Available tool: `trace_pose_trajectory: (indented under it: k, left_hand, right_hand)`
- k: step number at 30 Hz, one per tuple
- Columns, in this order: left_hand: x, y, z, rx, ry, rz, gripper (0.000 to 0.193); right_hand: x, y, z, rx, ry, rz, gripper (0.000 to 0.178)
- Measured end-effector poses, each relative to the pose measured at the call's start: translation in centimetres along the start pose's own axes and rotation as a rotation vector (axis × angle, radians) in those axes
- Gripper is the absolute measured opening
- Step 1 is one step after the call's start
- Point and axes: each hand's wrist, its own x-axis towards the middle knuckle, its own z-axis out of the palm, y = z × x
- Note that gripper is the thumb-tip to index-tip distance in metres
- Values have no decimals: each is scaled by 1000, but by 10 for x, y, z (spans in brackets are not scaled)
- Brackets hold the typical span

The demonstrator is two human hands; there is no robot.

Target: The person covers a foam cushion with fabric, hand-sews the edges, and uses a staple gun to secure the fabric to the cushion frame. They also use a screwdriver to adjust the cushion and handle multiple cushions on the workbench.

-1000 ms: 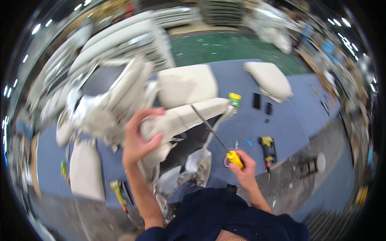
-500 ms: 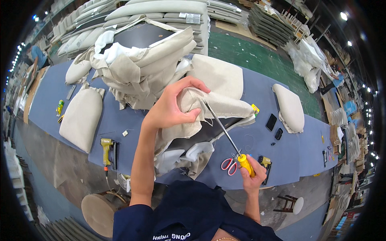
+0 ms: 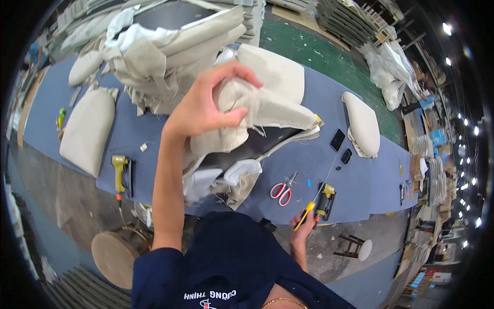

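Note:
My left hand point(image 3: 213, 100) is closed around the rounded corner of a beige fabric-covered cushion point(image 3: 280, 109), thumb and fingers pressing the folded cloth. Below that corner the cushion's dark underside shows, with white padding point(image 3: 242, 171) and loose fabric edges hanging toward me. Low on the right, at the table's near edge, my right hand point(image 3: 303, 227) grips a screwdriver point(image 3: 307, 212) by its yellow handle. Its thin shaft points up and away, passing beside a yellow and black staple gun point(image 3: 326, 198). Red-handled scissors point(image 3: 281, 193) lie between the cushion and that hand.
Beige fabric covers point(image 3: 159, 67) are heaped behind my left hand. Padded cushions point(image 3: 90, 129) lie left, behind and right point(image 3: 363, 123). Another staple gun point(image 3: 120, 172) lies left, its hose hanging off the blue table point(image 3: 355, 185). A phone point(image 3: 337, 140) and small black case point(image 3: 346, 155) lie right.
The screwdriver has left the cushion's corner; my right hand has drawn it down toward the near edge beside the staple gun. My left hand still holds the corner. The whole view has shifted.

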Motion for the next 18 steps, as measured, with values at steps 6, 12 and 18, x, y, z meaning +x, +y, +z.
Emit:
trace_pose_trajectory:
  k: [6, 12, 18]
  left_hand:
    - [12, -13, 0, -6, -11, -5, 48]
    - [12, -6, 4, 12, -10, -7, 47]
    - [5, 4, 14, -22, -14, -11, 47]
  right_hand:
    - [-29, 89, -62, 667, 786, 360, 47]
    - [-41, -9, 44, 591, 27, 357, 36]
    - [-34, -96, 104, -243, -237, -386, 47]
